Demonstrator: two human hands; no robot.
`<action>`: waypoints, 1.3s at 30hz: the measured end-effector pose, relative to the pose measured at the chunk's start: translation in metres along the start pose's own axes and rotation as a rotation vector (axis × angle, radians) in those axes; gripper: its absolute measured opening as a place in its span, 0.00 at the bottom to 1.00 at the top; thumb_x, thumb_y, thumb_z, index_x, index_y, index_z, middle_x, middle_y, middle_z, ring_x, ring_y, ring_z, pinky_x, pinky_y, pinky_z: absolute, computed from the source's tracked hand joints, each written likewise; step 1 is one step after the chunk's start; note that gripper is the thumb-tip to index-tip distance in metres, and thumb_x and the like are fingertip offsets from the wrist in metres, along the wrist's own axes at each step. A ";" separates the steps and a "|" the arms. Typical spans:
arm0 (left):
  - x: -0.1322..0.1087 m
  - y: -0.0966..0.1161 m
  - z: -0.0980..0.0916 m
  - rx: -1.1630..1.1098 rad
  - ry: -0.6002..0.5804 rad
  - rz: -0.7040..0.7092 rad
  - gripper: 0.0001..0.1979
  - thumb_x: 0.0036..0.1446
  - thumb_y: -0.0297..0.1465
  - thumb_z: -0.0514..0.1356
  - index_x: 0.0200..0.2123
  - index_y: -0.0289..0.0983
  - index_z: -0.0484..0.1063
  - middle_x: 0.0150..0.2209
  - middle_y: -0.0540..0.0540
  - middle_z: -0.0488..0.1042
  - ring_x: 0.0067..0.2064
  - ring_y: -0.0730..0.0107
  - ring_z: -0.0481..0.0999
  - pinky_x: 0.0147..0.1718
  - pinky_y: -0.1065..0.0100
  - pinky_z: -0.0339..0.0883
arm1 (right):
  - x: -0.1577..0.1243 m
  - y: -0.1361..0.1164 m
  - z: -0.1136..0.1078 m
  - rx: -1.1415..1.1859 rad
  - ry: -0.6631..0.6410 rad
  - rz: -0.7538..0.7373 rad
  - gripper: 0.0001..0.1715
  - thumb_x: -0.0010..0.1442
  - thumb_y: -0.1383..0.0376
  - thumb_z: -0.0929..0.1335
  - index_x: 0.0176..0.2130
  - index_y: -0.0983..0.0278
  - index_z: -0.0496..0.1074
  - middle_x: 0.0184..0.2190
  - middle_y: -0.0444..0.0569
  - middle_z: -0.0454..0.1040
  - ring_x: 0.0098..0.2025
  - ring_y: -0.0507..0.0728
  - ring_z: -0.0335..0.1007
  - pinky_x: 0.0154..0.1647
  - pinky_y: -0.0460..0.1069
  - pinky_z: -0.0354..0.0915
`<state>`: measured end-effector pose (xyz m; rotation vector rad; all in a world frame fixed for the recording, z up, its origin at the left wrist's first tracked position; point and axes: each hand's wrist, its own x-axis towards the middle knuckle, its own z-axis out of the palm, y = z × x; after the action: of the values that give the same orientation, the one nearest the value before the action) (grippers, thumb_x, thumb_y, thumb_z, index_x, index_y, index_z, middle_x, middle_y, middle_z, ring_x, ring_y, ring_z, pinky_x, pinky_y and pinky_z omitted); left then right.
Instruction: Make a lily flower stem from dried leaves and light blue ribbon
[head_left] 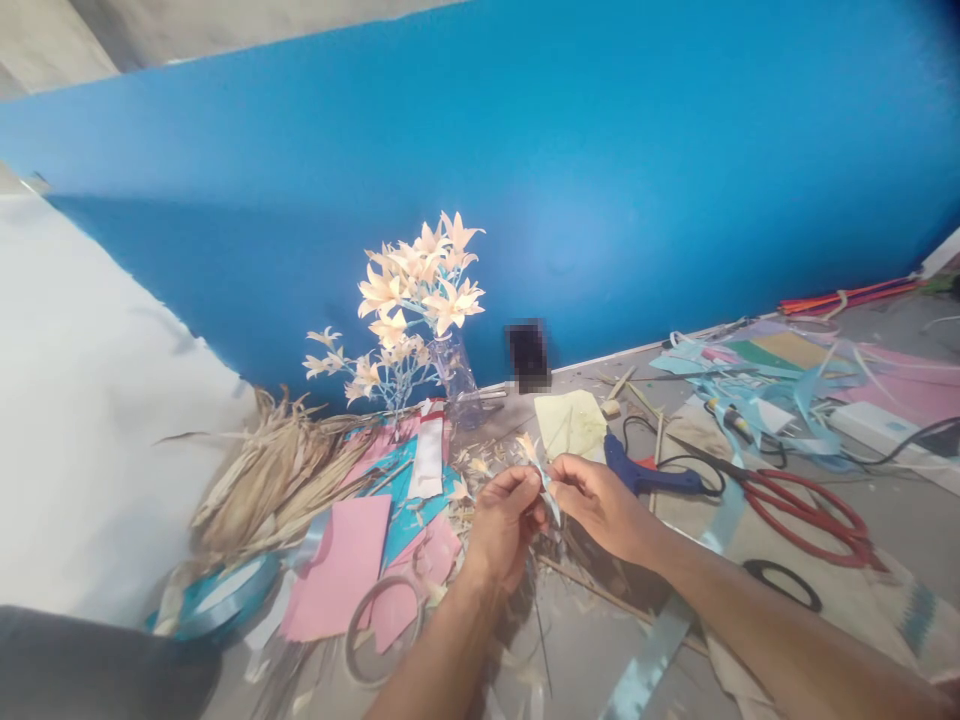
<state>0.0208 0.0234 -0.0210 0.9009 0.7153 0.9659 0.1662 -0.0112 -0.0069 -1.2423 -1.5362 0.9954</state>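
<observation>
A small cream handmade flower (528, 447) with a pale blue stem stands upright between my fingertips in the middle of the head view. My left hand (504, 515) pinches it from the left, low on the stem. From the right, my right hand (596, 500) grips the same stem with thumb and forefinger. A strip of pale blue ribbon (651, 655) runs across the floor under my right forearm. Just right of that hand lies a blue glue gun (630, 468). Whether a ribbon end is between my fingers is hard to make out.
Finished flowers (424, 275) stand in a clear bottle (457, 385) by the blue wall. Dry husks (262, 480), pink paper (345, 570), a ribbon roll (225, 600) and a tape ring (356, 650) lie left. Red-handled scissors (810, 515) and black-handled scissors (784, 580) lie right.
</observation>
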 end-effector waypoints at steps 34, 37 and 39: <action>-0.002 -0.010 0.005 0.356 0.292 0.277 0.06 0.52 0.31 0.61 0.27 0.37 0.67 0.23 0.54 0.66 0.24 0.76 0.65 0.26 0.73 0.60 | -0.003 0.003 0.012 -0.469 0.226 0.004 0.03 0.51 0.65 0.66 0.30 0.61 0.70 0.20 0.41 0.69 0.23 0.52 0.61 0.28 0.46 0.52; -0.002 -0.010 0.006 0.303 0.293 0.255 0.07 0.51 0.32 0.62 0.27 0.37 0.67 0.23 0.54 0.67 0.24 0.76 0.65 0.26 0.72 0.60 | -0.003 0.000 0.013 -0.490 0.251 0.015 0.06 0.52 0.61 0.68 0.30 0.61 0.69 0.21 0.41 0.70 0.24 0.52 0.62 0.28 0.46 0.52; -0.001 -0.010 0.005 0.281 0.291 0.246 0.07 0.50 0.32 0.63 0.27 0.37 0.68 0.23 0.53 0.67 0.24 0.76 0.65 0.26 0.72 0.60 | -0.003 0.001 0.013 -0.496 0.271 0.020 0.07 0.51 0.60 0.69 0.30 0.61 0.69 0.21 0.41 0.70 0.24 0.52 0.63 0.28 0.46 0.52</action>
<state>0.0283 0.0177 -0.0275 1.1250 1.0229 1.2513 0.1539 -0.0144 -0.0120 -1.6594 -1.6032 0.4373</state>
